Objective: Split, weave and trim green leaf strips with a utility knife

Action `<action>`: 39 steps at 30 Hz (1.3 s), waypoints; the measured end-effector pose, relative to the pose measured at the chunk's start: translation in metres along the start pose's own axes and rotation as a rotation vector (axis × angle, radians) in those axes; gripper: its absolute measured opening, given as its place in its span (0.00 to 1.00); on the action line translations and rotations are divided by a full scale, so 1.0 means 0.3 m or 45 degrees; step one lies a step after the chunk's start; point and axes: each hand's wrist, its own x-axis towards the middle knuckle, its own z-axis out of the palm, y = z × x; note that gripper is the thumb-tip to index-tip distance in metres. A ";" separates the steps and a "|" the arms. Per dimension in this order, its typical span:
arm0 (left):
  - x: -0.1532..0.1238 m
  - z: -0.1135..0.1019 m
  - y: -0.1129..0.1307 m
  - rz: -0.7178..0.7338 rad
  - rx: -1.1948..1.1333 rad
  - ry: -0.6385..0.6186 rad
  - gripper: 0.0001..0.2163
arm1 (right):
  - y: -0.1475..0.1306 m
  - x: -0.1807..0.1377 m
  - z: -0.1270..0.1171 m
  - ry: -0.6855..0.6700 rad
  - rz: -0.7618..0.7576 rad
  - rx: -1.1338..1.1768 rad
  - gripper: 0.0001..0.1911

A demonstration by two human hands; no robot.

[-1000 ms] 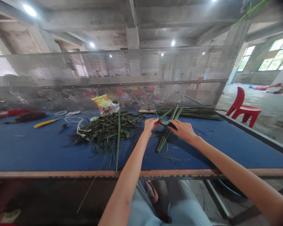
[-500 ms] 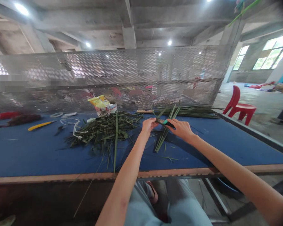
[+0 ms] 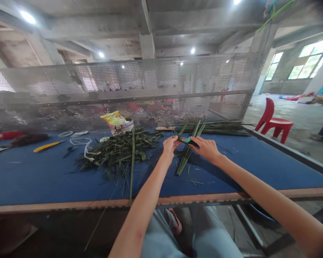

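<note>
My right hand (image 3: 206,147) is closed round a knife with a black and teal handle (image 3: 193,142); its blade end points left toward my other hand. My left hand (image 3: 169,145) pinches a thin green leaf strip (image 3: 181,138) close to the blade. Beneath the knife and my right fingers, a small bundle of long green leaf strips (image 3: 183,164) lies slantwise on the blue table top (image 3: 226,173). To the left sits a heap of cut green leaf pieces (image 3: 121,145), with one long strip (image 3: 133,161) lying across its front.
Behind the heap stands a white container with a yellow packet (image 3: 114,117). A yellow-handled tool (image 3: 46,146) and white cord (image 3: 86,147) lie left. Long stalks (image 3: 220,127) lie at the back, before a perforated metal screen (image 3: 161,77). A red chair (image 3: 276,122) stands right.
Both hands stay nearly in place, the knife shifting very slightly between them. At the far left edge, a blade-like object shows more now. The view has shifted slightly.
</note>
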 end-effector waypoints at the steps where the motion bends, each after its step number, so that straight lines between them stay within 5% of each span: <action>1: -0.001 0.001 0.000 0.003 -0.008 0.007 0.02 | -0.001 0.000 -0.001 0.000 0.003 -0.002 0.25; 39: -0.028 0.026 -0.013 -0.033 -0.158 0.062 0.02 | 0.000 -0.009 -0.027 -0.048 -0.070 -0.005 0.27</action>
